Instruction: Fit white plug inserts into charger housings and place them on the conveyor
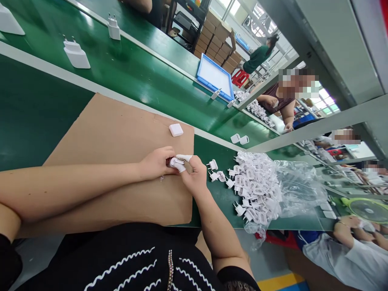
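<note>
Three chargers [76, 54] stand on the green belt [127, 76] at far left, well apart from each other. They look like finished units, by my read. Nearer you, cardboard [115, 137] covers part of the table [30, 117]. One square cap [176, 129] lies near its far edge, apart from your hands.

Your left hand [157, 163] and right hand [194, 176] are together over the cardboard's right side, both pinched on one small white plug [175, 163]. A white cot [184, 157] covers one right fingertip. Your fingers hide most of the plug, so I cannot tell how it seats.

Just to the right, a few loose plugs [213, 164] lie on the table. Beyond them a big pile [257, 190] spills from a clear bag [300, 186].

Judgement: one piece is in work and the pile is barely dented, so most of the job is left.

Far right, co-workers [289, 115] tend their own parts.
</note>
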`<state>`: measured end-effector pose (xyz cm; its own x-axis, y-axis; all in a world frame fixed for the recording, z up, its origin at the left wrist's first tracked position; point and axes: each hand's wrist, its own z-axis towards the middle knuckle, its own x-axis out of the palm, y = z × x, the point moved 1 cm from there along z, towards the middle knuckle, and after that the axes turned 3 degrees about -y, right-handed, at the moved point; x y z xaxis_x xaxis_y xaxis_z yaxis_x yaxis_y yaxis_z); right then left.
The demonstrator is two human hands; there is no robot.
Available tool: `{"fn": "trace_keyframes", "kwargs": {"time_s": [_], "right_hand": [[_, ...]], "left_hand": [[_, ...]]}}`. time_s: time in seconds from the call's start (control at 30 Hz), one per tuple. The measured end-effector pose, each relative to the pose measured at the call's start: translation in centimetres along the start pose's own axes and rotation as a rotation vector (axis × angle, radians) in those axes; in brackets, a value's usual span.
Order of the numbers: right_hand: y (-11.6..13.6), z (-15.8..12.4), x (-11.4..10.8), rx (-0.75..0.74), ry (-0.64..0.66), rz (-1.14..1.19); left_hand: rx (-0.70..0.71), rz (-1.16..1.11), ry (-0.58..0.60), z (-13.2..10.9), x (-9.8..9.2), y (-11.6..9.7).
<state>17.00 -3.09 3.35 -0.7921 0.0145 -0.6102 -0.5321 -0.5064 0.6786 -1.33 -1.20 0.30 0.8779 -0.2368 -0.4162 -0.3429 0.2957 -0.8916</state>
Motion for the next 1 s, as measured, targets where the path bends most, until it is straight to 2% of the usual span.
{"fn": "trace_keyframes", "kwargs": {"time_s": [0.17, 0.23, 0.33, 0.47, 0.6, 0.67, 0.73, 0.83, 0.87, 0.93, 1.0], "right_hand": [[0.1, 0.3, -0.1, -0.109, 0.045, -0.093], [0.2, 0.4, -0.2, -0.105, 0.054, -0.113], [0.2, 0.5, -0.3, -0.081, 0.058, -0.110], [0.1, 0.6, -0.3, -0.086, 0.052, -0.111], [-0.4, 0.4, 0.3, -0.016, 0.004, -0.044], [-0.5, 0.4, 0.4, 0.035, -0.021, 0.015], [-0.5, 0.4, 0.1, 0.099, -0.003, 0.068], [-0.8, 0.8, -1.6, 0.135, 0.038, 0.093], [-1.0, 0.9, -2.6, 0.135, 0.016, 0.057], [-1.9, 1.1, -4.7, 0.175, -0.053, -0.129], [-3.3, 1.2, -6.5, 0.324, -0.066, -0.424]], "left_hand": [[0.014, 0.028, -0.008, -0.1, 0.1, 0.1], [0.033, 0.039, -0.007, -0.3, -0.1, 0.0], [0.139, 0.088, 0.025, -1.0, -0.2, 0.0], [0.262, 0.363, -0.009, -1.7, 0.2, 0.2], [0.276, 0.591, -0.034, -1.7, 0.6, 0.2], [0.241, 0.585, -0.016, -1.6, 0.4, 0.0], [0.188, 0.484, 0.038, -1.5, 0.0, -0.4], [0.110, 0.309, 0.077, -0.9, -1.4, -1.0], [0.101, 0.282, 0.042, -0.5, -2.1, -1.1], [0.100, 0.281, -0.100, 0.8, -3.9, -1.3], [0.087, 0.333, -0.259, 2.8, -5.9, -1.1]]}}
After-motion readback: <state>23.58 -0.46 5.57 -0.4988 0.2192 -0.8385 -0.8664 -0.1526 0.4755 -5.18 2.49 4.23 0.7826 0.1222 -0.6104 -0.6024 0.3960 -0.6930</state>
